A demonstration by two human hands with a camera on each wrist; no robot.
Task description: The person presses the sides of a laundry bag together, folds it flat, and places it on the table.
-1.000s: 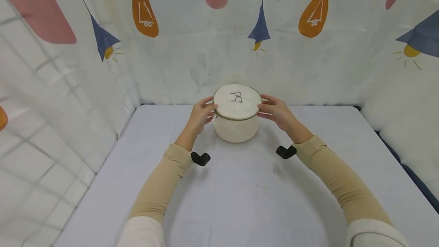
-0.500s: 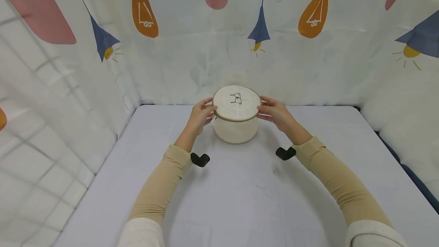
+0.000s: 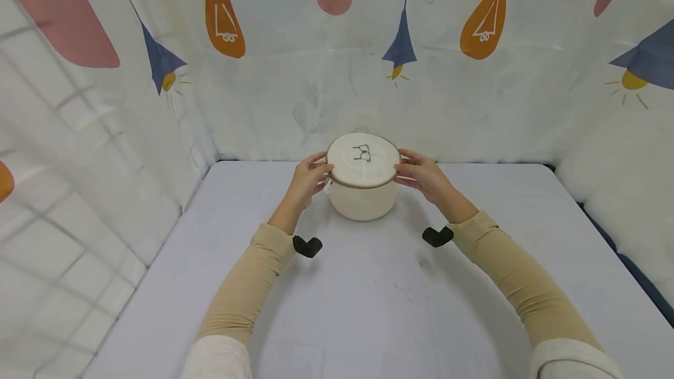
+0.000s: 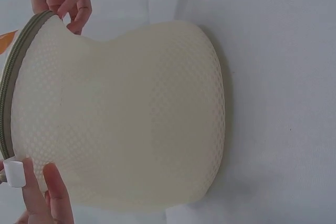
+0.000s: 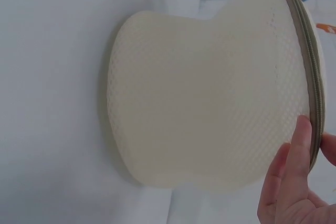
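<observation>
A round cream mesh laundry bag (image 3: 363,202) stands upright near the back of the table, a small dark line drawing on its flat top (image 3: 363,159). Around the upper rim runs an olive zipper (image 4: 16,72). My left hand (image 3: 309,177) pinches the rim on the left, thumb on top and fingers below. By those fingers (image 4: 58,195) a white tab (image 4: 14,173) shows in the left wrist view. On the opposite side my right hand (image 3: 423,175) grips the rim the same way. The right wrist view shows its fingers (image 5: 296,153) against the mesh under the zipper. The bag's wall bows inward at mid-height.
A white cloth covers the table (image 3: 358,309), with a few faint stains front right of the bag. Behind it hangs a pale curtain (image 3: 274,98) printed with lamps and bulbs. Black curved pieces (image 3: 308,246) stick out at both cuffs.
Very little differs. Both hands keep their hold on the rim, and the bag's top sits very slightly lower in the head view.
</observation>
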